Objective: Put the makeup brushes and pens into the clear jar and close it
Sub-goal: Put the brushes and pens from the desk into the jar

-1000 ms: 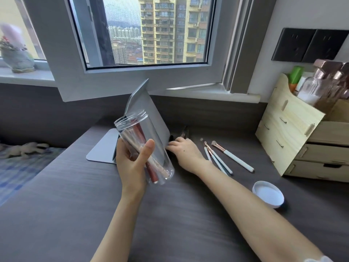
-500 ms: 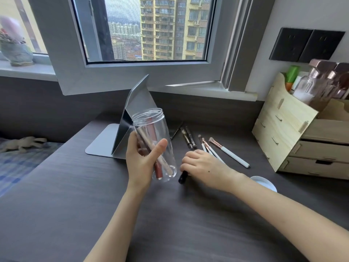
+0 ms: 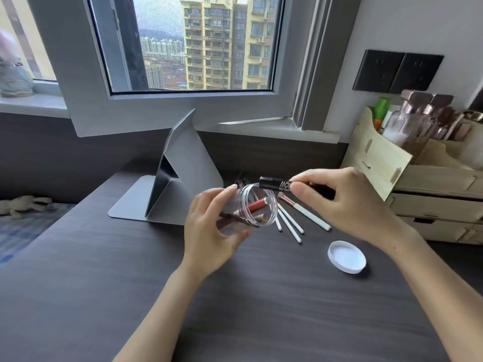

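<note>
Since the earlier frame the right hand (image 3: 347, 202) has lifted a black pen (image 3: 277, 184) — pinched at the clear jar (image 3: 251, 210) mouth, jar clasped, tilted, in the left hand (image 3: 209, 231).

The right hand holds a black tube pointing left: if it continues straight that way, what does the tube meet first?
Most likely the open mouth of the clear jar, tilted toward it in the left hand. The black tube in the right hand looks level with the upper rim, so it may touch that first; depth is unclear.
</note>
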Demonstrator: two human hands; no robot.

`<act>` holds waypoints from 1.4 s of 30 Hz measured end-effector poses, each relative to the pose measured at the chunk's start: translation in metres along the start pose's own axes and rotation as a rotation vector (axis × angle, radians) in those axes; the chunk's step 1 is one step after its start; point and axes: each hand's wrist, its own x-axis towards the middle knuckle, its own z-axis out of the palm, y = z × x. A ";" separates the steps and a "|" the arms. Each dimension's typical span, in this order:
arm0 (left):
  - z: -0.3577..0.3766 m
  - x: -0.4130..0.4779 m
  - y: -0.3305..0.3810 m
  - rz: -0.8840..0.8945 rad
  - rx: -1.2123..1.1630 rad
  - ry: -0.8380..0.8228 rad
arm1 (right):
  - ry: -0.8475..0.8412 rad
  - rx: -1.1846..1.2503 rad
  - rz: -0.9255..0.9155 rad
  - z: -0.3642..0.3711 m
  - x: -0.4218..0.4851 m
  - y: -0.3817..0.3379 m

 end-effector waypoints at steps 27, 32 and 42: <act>-0.012 0.008 -0.015 -0.310 -0.138 0.170 | -0.126 -0.272 0.374 0.150 0.045 0.077; -0.010 0.006 -0.016 -0.378 -0.192 0.169 | -0.208 -0.452 0.428 0.177 0.080 0.084; -0.004 0.004 -0.018 -0.371 -0.179 0.169 | -0.022 0.215 0.620 0.140 0.072 0.085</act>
